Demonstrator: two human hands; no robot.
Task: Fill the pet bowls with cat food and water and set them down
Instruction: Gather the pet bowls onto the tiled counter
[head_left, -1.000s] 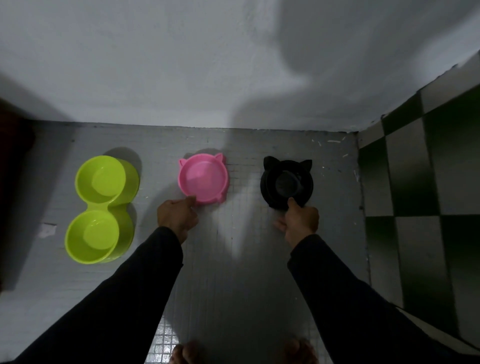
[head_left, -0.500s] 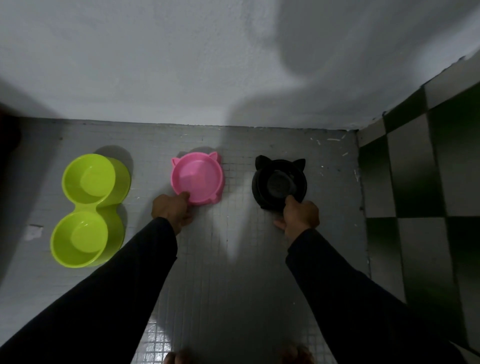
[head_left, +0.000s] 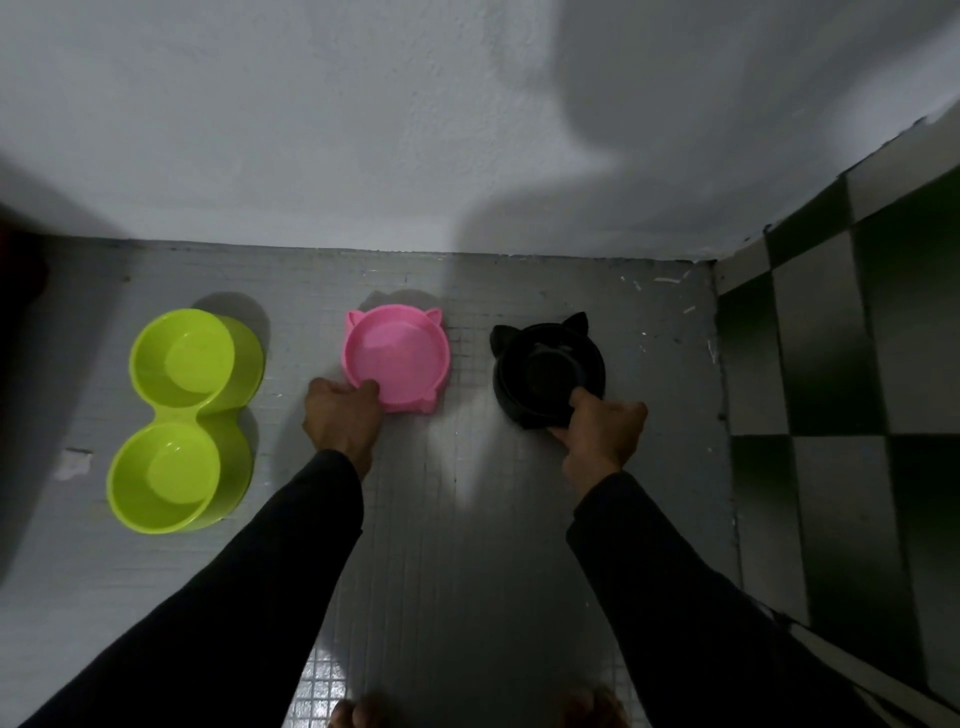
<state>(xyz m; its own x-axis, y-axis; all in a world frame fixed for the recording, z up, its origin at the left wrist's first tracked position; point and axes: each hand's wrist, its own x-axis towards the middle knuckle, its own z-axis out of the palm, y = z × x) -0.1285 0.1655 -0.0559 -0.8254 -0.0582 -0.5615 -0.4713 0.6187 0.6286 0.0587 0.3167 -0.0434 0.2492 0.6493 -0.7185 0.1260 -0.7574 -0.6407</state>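
L hand (head_left: 340, 418) pinches near-left rim of pink plastic cat-eared bowl (head_left: 397, 357), thumb inside, fingers curled under edge. R hand (head_left: 602, 434) grips near rim of black plastic cat-eared bowl (head_left: 548, 371), thumb over lip, fingers wrapped. Both bowls on grey small-tiled floor (head_left: 467, 519), apart, near white wall (head_left: 363, 130). Contents of black bowl too dark to tell. Lime-green plastic double bowl (head_left: 182, 418) sits well left, untouched. Green/white checkered tiles (head_left: 831, 389) at right.
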